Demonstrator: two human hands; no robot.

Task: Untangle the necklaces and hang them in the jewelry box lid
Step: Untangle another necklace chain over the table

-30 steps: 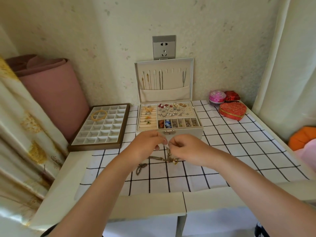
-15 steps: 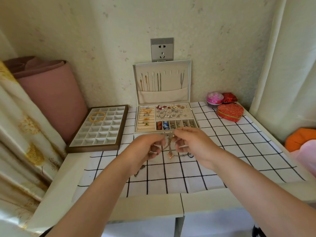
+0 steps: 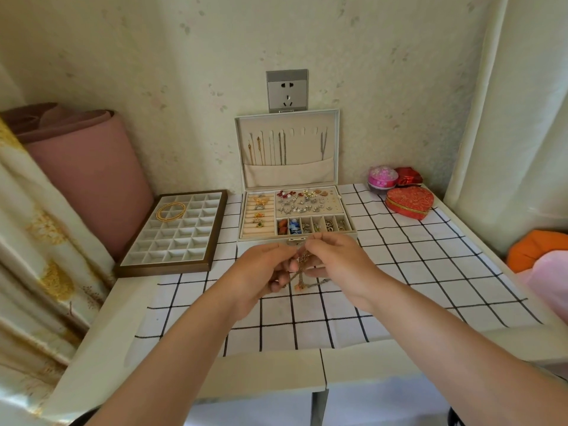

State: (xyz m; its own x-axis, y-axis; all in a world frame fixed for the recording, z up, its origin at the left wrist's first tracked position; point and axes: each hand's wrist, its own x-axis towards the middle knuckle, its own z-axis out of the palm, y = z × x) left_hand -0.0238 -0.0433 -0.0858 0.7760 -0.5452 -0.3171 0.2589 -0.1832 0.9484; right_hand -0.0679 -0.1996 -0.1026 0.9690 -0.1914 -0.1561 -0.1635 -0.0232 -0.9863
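A tangle of thin gold and silver necklaces point(image 3: 302, 272) hangs between my hands, just above the checked cloth. My left hand point(image 3: 261, 272) pinches the tangle from the left with curled fingers. My right hand point(image 3: 336, 262) pinches its top from the right. Behind them the white jewelry box point(image 3: 353, 233) stands open, its trays full of rings and earrings. Its upright lid point(image 3: 289, 149) has several chains hanging from hooks into a fabric pocket, and some hooks on the right side are bare.
A brown compartment tray point(image 3: 172, 232) holding gold bangles point(image 3: 170, 211) lies to the left. A red heart box point(image 3: 410, 202), a pink round box point(image 3: 382, 177) and a red box point(image 3: 408, 176) sit at back right. A pink roll point(image 3: 83, 173) leans left.
Both hands have lifted the tangle off the cloth and brought it up close to the box front. The hanging chains no longer trail on the table.
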